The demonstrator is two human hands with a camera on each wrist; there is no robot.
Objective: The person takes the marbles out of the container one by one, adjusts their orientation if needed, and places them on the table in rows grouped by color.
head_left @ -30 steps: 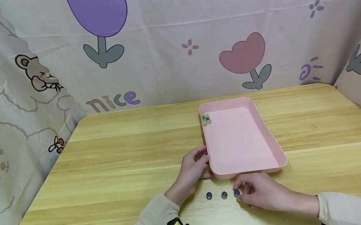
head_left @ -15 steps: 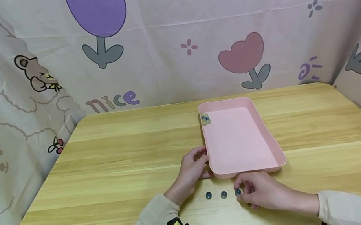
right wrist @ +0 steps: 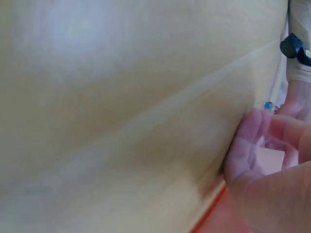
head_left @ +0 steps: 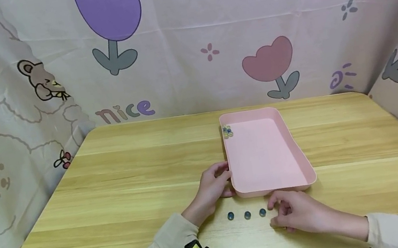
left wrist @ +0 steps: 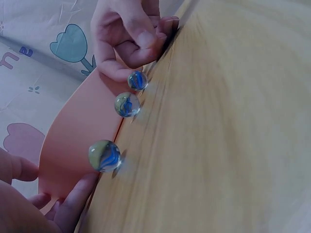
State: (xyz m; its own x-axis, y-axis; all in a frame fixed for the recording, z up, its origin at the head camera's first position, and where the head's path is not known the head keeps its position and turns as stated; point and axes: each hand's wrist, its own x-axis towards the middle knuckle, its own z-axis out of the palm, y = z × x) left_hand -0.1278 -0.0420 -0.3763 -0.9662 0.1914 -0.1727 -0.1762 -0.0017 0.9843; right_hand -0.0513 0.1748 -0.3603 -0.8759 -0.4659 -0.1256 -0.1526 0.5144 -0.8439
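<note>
Rolling away's the main risk: 3 marbles (head_left: 247, 215) loose in a row on surface (head_left: 144, 172) nr pink tray (head_left: 261, 157); R hand (head_left: 298, 211), fingers parted, empty, just beside end marble (head_left: 263, 212), cd knock it. L hand (head_left: 208, 189) fingers spread vs tray wall.

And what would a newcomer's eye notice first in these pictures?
Likely the pink tray on the wooden table, with a small marble cluster inside, at its far left. Then three marbles in a row along its near side, beside the right hand. Behind, a large printed purple tulip stands out on the backdrop.
</note>
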